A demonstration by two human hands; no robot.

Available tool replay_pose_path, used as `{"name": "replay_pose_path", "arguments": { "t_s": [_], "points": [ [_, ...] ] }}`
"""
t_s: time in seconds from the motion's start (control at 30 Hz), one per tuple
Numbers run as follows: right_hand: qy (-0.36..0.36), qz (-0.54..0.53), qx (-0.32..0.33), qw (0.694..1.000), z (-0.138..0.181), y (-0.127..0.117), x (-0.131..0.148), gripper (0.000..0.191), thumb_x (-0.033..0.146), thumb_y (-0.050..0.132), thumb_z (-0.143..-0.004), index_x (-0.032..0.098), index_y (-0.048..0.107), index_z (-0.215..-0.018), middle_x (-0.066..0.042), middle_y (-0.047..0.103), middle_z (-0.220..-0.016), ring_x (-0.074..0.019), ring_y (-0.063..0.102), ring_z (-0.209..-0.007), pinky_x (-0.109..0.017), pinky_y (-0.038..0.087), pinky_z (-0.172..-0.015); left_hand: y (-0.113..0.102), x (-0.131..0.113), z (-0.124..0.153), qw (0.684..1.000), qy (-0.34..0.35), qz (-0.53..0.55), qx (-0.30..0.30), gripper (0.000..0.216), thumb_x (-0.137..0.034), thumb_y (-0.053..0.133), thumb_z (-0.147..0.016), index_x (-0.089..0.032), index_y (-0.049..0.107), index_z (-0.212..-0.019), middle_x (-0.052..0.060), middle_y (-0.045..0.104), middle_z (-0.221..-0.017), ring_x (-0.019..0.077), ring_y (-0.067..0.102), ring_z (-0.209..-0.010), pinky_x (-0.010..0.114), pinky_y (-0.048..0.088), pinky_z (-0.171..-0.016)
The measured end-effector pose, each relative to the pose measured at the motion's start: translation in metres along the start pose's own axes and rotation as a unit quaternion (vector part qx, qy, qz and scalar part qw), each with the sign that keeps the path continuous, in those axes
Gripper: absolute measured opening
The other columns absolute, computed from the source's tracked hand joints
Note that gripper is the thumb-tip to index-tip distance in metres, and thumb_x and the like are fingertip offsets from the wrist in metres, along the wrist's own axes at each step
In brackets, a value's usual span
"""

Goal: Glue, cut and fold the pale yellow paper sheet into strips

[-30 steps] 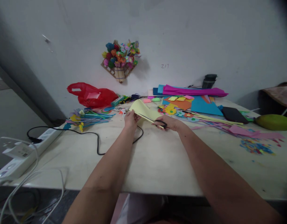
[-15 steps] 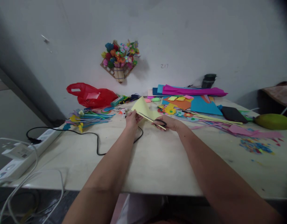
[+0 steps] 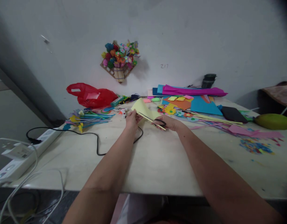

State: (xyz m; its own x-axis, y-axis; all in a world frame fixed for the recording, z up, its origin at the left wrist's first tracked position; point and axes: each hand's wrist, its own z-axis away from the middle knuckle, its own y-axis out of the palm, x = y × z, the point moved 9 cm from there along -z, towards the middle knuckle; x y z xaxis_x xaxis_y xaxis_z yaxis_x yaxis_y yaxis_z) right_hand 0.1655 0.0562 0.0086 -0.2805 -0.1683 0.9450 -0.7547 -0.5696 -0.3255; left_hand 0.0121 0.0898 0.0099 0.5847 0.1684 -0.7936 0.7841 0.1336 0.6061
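Note:
My left hand (image 3: pixel 131 119) pinches the near left edge of a pale yellow paper sheet (image 3: pixel 143 109), holding it up above the table (image 3: pixel 143 161). My right hand (image 3: pixel 169 122) grips black-handled scissors (image 3: pixel 157 122), whose blades run into the sheet along a narrow strip at its lower edge. Both arms stretch forward over the table's middle.
A black cable (image 3: pixel 92 137) loops under my hands to a white power strip (image 3: pixel 24 152) at the left edge. A red plastic bag (image 3: pixel 92 95), coloured paper stems (image 3: pixel 89 117), stacked coloured sheets (image 3: pixel 192 96), paper flowers (image 3: pixel 171 109), a black phone (image 3: pixel 233 114), a green fruit (image 3: pixel 272 121) and confetti scraps (image 3: pixel 255 146) lie around.
The yellow sheet has tilted up slightly and the scissors have advanced a little along the strip. Both hands have stayed in nearly the same place.

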Motion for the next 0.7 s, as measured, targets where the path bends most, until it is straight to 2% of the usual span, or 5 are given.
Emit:
{"name": "replay_pose_path", "arguments": {
  "t_s": [0.7],
  "points": [
    [-0.005,0.023,-0.024,0.999,-0.0025,-0.0042,-0.0016,0.037,0.050,0.061,-0.067,0.013,0.055,-0.065,0.006,0.042,-0.045,-0.0032,0.030,-0.034,-0.020,0.017,-0.033,-0.0003,0.0005,-0.0019,1.000,0.006,0.008,0.010,0.010,-0.027,0.059,-0.076,-0.018,0.055,-0.078,0.001,0.062,-0.073,0.0105,0.060,-0.060,0.025,0.050,-0.063]
  ]
}}
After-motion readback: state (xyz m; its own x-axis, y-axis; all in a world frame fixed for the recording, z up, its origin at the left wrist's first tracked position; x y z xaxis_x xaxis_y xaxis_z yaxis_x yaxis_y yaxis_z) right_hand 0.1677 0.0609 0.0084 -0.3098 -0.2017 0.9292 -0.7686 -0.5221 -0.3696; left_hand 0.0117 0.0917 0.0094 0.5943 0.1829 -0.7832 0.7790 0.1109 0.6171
